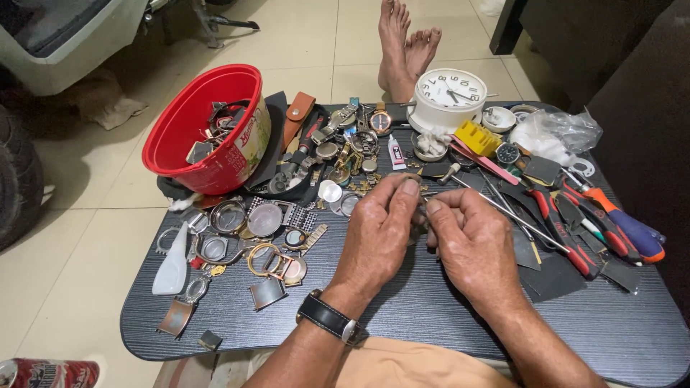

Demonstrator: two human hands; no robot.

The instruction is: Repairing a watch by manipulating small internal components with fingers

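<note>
My tabletop [402, 316]: dark grey, fine streaks. Bowl [205, 129]: red. Clock [447, 97]: white. My wristwatch strap [325, 316]: black. Pliers handles [568, 230]: red-black. Screwdriver [632, 230]: orange-blue. Small block [478, 136]: yellow.

Bright, even indoor light, soft shadows, mild glare on floor tiles [302, 43], slight wide-angle edge distortion.

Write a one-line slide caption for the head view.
Left hand and right hand pinch a small part together above a dark table strewn with watch cases, tools and a red bowl.
</note>
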